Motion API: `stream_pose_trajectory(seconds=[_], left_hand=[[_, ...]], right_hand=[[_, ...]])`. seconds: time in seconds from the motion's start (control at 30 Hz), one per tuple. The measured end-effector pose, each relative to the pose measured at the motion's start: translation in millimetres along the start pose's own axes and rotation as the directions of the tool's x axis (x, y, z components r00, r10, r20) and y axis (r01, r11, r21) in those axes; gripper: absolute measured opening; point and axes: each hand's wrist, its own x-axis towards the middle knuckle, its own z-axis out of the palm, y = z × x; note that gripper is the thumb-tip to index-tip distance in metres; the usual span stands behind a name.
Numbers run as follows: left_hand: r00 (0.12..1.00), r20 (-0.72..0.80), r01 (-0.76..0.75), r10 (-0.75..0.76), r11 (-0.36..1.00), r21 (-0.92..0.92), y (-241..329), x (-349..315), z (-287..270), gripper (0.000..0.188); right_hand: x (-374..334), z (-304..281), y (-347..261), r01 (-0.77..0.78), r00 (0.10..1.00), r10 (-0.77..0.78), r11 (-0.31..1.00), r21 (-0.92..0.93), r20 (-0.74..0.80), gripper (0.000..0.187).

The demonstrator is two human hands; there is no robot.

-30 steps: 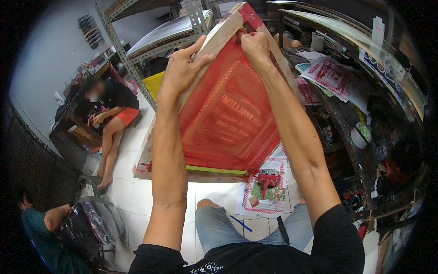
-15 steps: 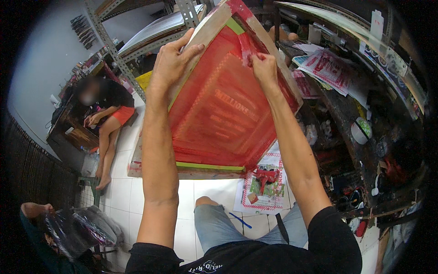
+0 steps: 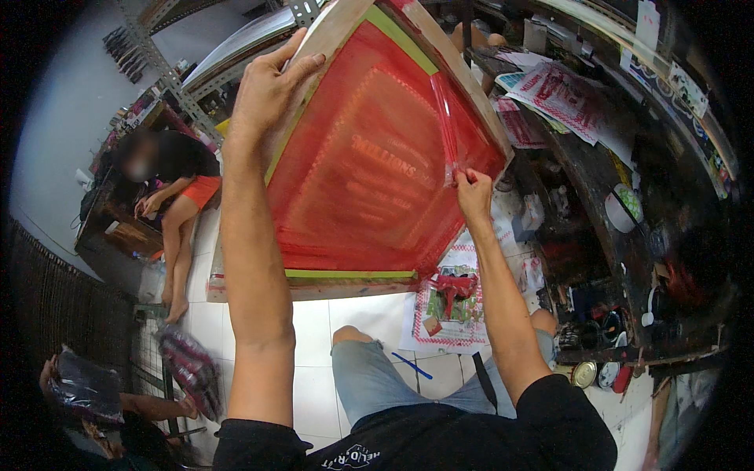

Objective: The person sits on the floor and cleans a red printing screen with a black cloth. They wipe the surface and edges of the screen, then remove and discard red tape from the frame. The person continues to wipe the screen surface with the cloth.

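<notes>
Your left hand (image 3: 263, 90) grips the upper left edge of the screen frame (image 3: 377, 157), fingers curled over the wood; your right hand (image 3: 473, 192) pinches a strip of clear tape (image 3: 446, 125) peeling off the red mesh. The frame stands tilted in front of you, its lower edge above the white floor (image 3: 369, 314). It blocks most of the shelving (image 3: 228, 55) behind. A cluttered table (image 3: 613, 196) with printed sheets (image 3: 558, 90) runs along your right. A seated person (image 3: 169, 177) is at the left; another hand (image 3: 51, 373) holds a dark bag (image 3: 86, 388) at the lower left, mostly cut off. The frame's top corner leaves the picture.
</notes>
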Motion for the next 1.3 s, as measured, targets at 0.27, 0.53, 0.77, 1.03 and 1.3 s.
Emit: stream_pose_trajectory(seconds=[0.27,0.53,0.77,1.03,1.3], left_hand=[[0.999,-0.026,0.048,-0.048,0.999,0.003,4.0,-3.5,-1.7,0.055],[0.994,-0.026,0.101,-0.102,0.993,-0.067,2.1,-11.9,-11.8,0.056],[0.999,-0.006,0.040,-0.041,0.999,-0.018,-6.3,-11.6,-16.0,0.056],[0.995,0.007,0.102,-0.102,0.990,-0.102,6.4,-15.7,-12.4,0.049],[0.995,-0.021,0.096,-0.097,0.995,-0.041,11.9,-18.0,-15.6,0.048]], right_hand=[[-75.7,-30.0,76.7,-0.125,0.992,0.127,0.942,-0.313,-0.014,0.030],[-173.1,-38.2,123.8,-0.351,0.935,0.346,0.857,-0.378,-0.082,0.028],[-238.3,-35.2,152.9,-0.314,0.949,0.302,0.877,-0.364,-0.091,0.027],[-288.6,-47.4,151.6,-0.493,0.848,0.524,0.721,-0.487,-0.082,0.027],[-314.8,-48.3,100.8,-0.303,0.881,0.468,0.657,-0.691,0.059,0.026]])
